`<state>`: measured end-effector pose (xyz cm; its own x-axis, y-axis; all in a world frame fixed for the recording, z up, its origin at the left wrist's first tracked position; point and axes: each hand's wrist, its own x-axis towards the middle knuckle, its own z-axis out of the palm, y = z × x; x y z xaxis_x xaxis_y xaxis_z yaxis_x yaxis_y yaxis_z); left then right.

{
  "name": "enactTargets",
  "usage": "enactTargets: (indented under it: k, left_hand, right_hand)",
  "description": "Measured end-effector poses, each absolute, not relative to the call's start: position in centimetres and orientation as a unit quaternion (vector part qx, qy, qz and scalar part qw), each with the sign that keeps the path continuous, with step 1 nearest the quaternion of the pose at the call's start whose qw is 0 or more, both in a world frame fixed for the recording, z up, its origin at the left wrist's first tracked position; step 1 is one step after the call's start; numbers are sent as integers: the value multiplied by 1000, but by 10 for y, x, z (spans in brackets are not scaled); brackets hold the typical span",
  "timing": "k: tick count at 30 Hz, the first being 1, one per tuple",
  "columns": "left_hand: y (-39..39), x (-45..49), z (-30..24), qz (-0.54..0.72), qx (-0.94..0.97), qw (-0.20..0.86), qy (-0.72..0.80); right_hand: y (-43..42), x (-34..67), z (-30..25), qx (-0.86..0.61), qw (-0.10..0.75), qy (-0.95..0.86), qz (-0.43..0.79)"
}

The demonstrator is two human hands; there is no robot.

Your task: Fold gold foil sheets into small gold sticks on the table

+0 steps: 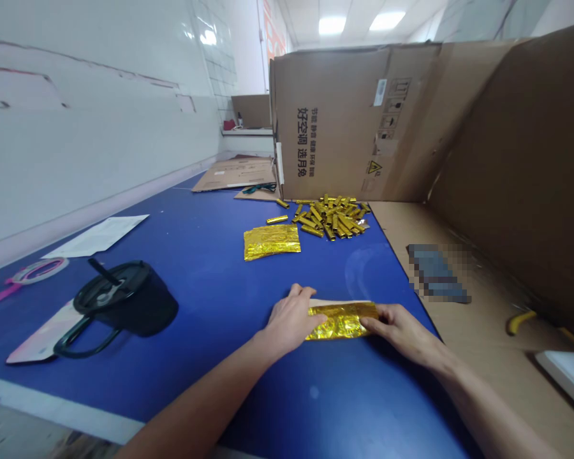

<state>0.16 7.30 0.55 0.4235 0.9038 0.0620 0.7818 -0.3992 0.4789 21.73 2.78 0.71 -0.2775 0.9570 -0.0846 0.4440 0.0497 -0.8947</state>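
Observation:
A sheet of gold foil paper [342,320], with a pale strip along its far edge, is between my two hands just above or on the blue table [196,408]. My left hand [291,322] grips its left end, thumb on top of the foil. At the right end, my right hand [397,328] pinches the sheet with the thumb on top and the fingers partly hidden. Farther off lies a stack of gold foil sheets [272,242]. Behind it is a heap of small gold foil rolls [335,218], with one loose gold roll [277,219] nearby.
A dark lidded mug [134,303] with a straw stands at left. Beside it are a roll of tape [41,271] and white paper [103,236]. A large cardboard box [344,127] walls off the back and right. A blurred-out dark object [437,273] lies on cardboard at right.

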Motion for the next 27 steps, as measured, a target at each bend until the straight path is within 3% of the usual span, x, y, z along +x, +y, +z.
enactTargets:
  k: [6, 12, 18, 27]
  left_hand:
    - [80, -2, 7, 141, 835, 156, 509]
    - [85, -2, 3, 223, 772, 333, 494]
    - [82, -3, 7, 326, 758, 343, 448]
    - [74, -1, 12, 332, 761, 350, 435]
  right_hand:
    - [25, 215, 7, -555, 302, -652, 418]
    - [26, 215, 4, -536, 326, -648, 431]
    - [33, 223, -5, -614, 459, -564, 307]
    - [27, 214, 9, -546, 498, -461, 491]
